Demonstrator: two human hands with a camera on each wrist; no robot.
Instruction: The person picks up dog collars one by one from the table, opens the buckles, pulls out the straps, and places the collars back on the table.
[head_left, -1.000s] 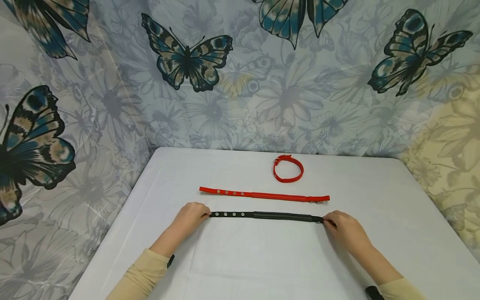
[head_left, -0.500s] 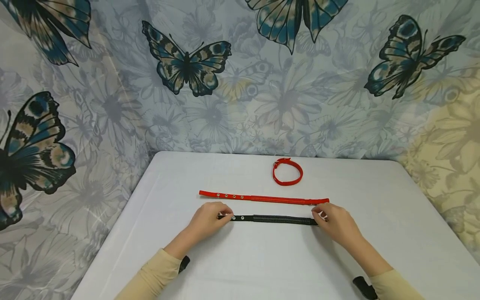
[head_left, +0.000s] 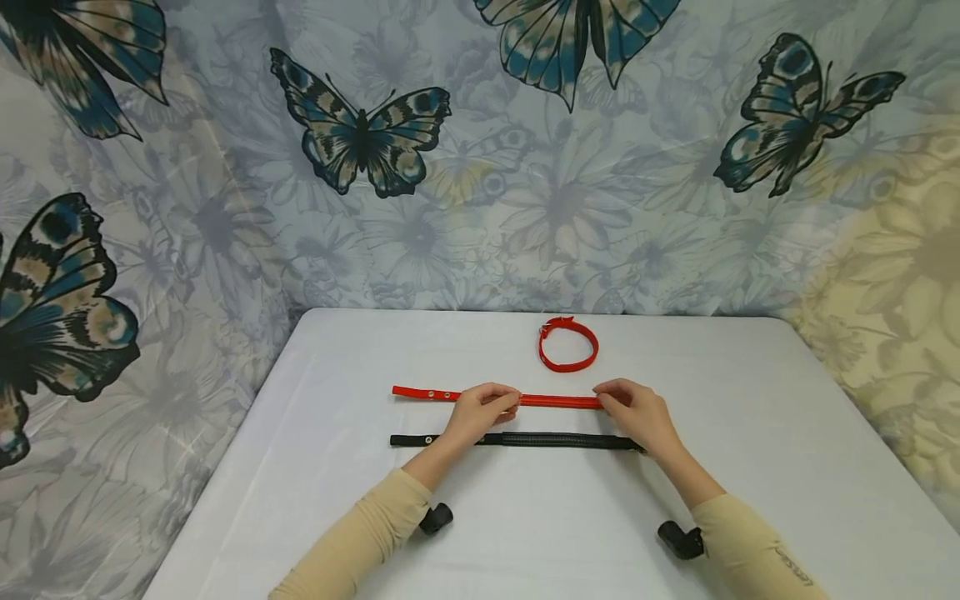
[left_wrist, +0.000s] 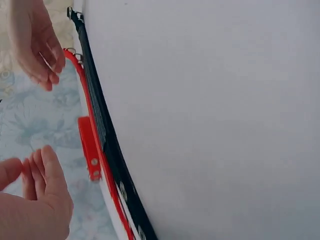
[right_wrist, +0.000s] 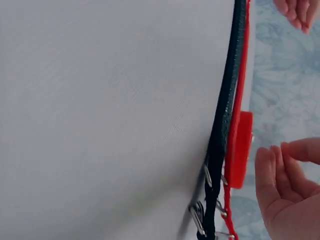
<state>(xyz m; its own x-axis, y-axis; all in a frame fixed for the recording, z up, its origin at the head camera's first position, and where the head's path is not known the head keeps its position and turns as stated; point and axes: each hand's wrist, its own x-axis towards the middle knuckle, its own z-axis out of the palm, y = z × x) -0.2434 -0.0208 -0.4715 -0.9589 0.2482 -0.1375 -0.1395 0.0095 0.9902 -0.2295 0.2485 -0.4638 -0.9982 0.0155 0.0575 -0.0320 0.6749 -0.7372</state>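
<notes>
Two flat straps lie stretched out side to side on a white-covered worktop [head_left: 525, 525], roughly parallel and near each other. The black strap [head_left: 570, 440] is closer to the person; the red strap [head_left: 562, 402] is just beyond it. A red ring-shaped strap [head_left: 567, 367], buckled into a loop, sits beyond both, near the far edge.

The left hand [head_left: 483, 410] is raised above the worktop, covering part of the red strap in the head view. Its grip is unclamped: thumb and fingertips near each other, fingers mostly straight. The right hand [head_left: 637, 414] is likewise raised, in front of the red strap's right end in the head view; its grip is also unclamped, thumb close to relaxed fingers. Both wrist views show the hands apart from the straps.

Metal eyelets mark the left portions of both straight straps. Metal rings [right_wrist: 197, 220] are fitted at the black strap's right end. Tan sleeves [head_left: 360, 533] cover the forearms. A butterfly-and-flower patterned backdrop [head_left: 562, 208] stands behind the worktop.
</notes>
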